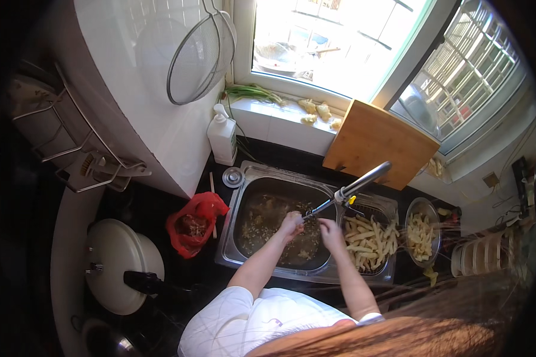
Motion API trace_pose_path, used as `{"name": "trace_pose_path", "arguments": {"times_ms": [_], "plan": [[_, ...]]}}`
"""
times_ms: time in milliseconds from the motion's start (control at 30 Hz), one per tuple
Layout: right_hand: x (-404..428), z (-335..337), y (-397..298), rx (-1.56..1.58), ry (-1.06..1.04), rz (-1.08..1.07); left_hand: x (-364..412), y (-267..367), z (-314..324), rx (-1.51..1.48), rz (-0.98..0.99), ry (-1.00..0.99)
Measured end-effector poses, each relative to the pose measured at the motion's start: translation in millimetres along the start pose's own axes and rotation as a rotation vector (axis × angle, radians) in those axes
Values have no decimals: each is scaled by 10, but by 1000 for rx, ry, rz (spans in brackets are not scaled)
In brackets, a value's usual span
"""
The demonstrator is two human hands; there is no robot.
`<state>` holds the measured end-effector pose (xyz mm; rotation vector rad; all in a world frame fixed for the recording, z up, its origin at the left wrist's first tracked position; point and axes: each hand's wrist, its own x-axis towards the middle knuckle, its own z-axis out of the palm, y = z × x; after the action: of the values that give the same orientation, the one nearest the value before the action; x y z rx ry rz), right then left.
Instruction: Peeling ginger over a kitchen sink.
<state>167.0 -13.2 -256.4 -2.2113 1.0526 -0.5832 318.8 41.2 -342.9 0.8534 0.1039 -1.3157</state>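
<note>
My left hand (291, 226) is over the larger sink basin (238, 223), its fingers curled beside a small dark item below the faucet (362, 183). What it grips is too small to tell. Close by, to the right, my right hand (332, 234) has bent fingers near the same dark item; I cannot make out whether it holds anything. Cloudy brown water (268, 232) with many floating scraps fills this basin. In the smaller basin at the right lies a pile of pale yellow, finger-shaped food pieces (370, 241).
A metal bowl (437, 218) of pale pieces stands right of the sink. To the left are a red plastic bag (185, 241), a drain strainer (233, 177) and a pressure cooker (111, 263). Behind stand a white pump bottle (223, 138) and a leaning wooden board (379, 138).
</note>
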Motion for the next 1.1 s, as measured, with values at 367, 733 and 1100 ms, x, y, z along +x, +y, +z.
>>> {"name": "trace_pose_path", "arguments": {"times_ms": [367,733,1100], "plan": [[153,1059,77,616,-24,376,-139,215,-44,338,-48,-10],[327,-514,1007,53,167,155,193,202,-97,687,-93,-41],[-379,275,-299,776,-262,400,-1033,703,-80,319,28,-324]]}}
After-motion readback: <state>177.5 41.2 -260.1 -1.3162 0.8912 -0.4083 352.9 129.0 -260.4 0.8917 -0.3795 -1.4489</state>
